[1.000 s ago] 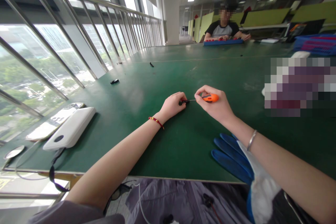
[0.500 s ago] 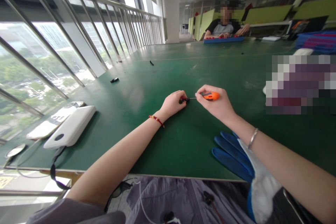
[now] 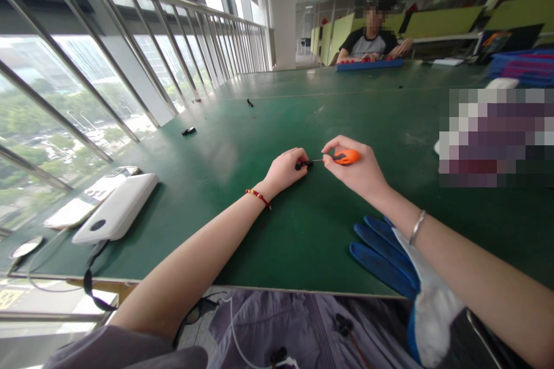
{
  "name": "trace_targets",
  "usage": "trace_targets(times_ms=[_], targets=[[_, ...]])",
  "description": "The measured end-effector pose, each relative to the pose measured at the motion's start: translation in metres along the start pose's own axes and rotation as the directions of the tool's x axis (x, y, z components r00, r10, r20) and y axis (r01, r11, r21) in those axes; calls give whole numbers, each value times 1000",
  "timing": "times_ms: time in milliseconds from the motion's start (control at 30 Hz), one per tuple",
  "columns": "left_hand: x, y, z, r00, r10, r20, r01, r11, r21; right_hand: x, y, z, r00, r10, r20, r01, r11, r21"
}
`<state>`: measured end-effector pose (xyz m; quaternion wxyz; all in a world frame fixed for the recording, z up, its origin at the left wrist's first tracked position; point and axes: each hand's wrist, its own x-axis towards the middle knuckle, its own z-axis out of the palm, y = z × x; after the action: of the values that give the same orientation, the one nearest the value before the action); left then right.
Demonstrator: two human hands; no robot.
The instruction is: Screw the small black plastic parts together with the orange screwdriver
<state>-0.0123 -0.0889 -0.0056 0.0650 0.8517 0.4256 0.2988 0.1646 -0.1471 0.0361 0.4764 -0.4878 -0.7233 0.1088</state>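
My left hand [image 3: 287, 169] rests on the green table, its fingers closed on a small black part [image 3: 303, 165] whose exact kind I cannot make out. To its right, my right hand [image 3: 354, 165] holds a screwdriver [image 3: 348, 157] with an orange and grey handle. The thin metal shaft lies nearly level and points left, its tip meeting the black part by my left fingertips. My right thumb and forefinger are at the front of the handle, with the forefinger raised a little off it. The tip's exact seat is too small to see.
A blue and white glove [image 3: 385, 253] lies under my right forearm. On the left are a white power bank [image 3: 116, 210] and a phone [image 3: 93, 196]. Small black pieces [image 3: 188, 131] lie farther off. Across the table [image 3: 277, 253] a person sits behind a blue tray [image 3: 370, 65].
My right forefinger has lifted away from the thumb, and the screwdriver handle has shifted slightly left and turned. My left hand and the black part have stayed in place.
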Motion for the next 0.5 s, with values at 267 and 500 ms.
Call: trace_targets(times_ms=[267, 500], targets=[[0, 0, 0, 1000, -11, 5, 11, 1000, 11, 0, 2, 0, 999, -18, 49, 18, 1000, 10], [0, 1, 0, 1000, 10, -3, -10, 1000, -13, 0, 7, 3, 995, -31, 96, 33, 999, -17]])
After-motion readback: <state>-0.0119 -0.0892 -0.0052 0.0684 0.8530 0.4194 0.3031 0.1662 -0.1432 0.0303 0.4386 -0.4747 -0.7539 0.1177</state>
